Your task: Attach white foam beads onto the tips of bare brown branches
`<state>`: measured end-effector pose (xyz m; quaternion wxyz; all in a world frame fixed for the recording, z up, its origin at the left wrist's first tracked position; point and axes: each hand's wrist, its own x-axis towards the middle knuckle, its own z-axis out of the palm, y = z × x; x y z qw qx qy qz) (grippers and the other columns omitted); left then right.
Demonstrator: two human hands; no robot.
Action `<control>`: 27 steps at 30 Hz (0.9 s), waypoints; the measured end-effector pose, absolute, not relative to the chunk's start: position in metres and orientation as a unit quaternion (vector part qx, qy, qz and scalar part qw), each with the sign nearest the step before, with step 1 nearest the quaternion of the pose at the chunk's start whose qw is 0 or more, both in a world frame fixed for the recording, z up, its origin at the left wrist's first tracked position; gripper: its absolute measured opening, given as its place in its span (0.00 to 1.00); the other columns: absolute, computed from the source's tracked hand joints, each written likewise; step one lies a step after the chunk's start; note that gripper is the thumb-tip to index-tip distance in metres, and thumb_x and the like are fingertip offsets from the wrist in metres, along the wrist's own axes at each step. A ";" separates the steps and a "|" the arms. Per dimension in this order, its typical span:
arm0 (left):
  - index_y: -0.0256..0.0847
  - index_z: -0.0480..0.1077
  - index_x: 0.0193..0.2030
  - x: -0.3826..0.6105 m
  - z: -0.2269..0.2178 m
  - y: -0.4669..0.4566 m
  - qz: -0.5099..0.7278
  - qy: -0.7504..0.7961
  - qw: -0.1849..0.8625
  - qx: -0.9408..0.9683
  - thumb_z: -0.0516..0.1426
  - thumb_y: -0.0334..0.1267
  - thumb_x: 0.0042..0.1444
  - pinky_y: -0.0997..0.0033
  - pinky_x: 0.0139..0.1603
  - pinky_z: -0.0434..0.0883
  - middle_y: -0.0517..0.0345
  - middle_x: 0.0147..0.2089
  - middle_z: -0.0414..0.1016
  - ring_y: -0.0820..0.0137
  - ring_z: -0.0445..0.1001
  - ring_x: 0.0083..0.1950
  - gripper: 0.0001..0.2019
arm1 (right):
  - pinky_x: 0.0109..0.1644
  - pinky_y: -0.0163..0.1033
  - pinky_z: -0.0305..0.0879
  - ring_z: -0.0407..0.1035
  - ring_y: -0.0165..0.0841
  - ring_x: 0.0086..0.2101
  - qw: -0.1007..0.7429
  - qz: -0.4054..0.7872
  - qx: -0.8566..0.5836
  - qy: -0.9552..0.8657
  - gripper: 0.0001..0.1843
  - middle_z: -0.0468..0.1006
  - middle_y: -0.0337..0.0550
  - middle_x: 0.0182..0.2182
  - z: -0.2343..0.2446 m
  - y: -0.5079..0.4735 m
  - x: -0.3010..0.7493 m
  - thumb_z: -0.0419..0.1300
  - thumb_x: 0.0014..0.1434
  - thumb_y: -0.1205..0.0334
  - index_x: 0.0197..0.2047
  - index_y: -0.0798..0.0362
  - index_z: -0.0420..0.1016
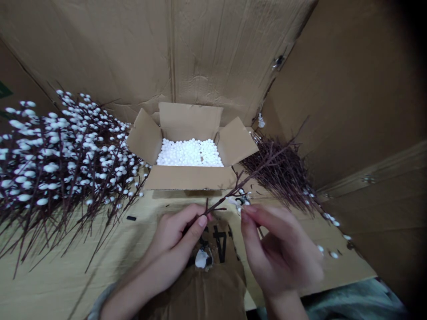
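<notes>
My left hand [173,238] grips the lower end of a thin dark brown twig [256,166], which rises up and to the right over the box flap. Just above my fingers, a few white foam buds [240,201] cluster on the twig. My right hand [280,253] is blurred, and its fingertips are right beside those buds. I cannot tell whether they pinch anything. A white blob with dark marks [201,258] lies on the cardboard beneath my hands.
An open cardboard box [190,178] holds white foam balls [188,153]. A large heap of budded branches [63,155] lies to the left, and bare dark twigs [280,173] lie to the right. Cardboard sheets [347,106] stand behind, and loose white buds [333,254] lie right.
</notes>
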<state>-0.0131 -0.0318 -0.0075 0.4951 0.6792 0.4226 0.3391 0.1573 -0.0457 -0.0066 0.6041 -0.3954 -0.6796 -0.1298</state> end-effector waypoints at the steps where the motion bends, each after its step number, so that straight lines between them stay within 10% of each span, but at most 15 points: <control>1: 0.41 0.73 0.43 -0.013 -0.008 -0.032 0.339 0.423 0.494 0.680 0.49 0.44 0.64 0.74 0.31 0.62 0.62 0.29 0.71 0.71 0.66 0.31 0.14 | 0.28 0.36 0.70 0.73 0.31 0.28 0.602 -0.129 -0.399 -0.679 0.20 0.80 0.42 0.30 -0.006 -0.046 0.156 0.63 0.46 0.83 0.41 0.57 0.76; 27: 0.39 0.73 0.38 -0.012 -0.006 -0.030 0.338 0.427 0.472 0.694 0.49 0.43 0.64 0.75 0.30 0.62 0.60 0.30 0.73 0.71 0.68 0.31 0.14 | 0.25 0.31 0.66 0.71 0.29 0.28 0.704 -0.114 -0.418 -0.563 0.18 0.78 0.39 0.28 -0.013 -0.043 0.155 0.62 0.46 0.83 0.38 0.55 0.78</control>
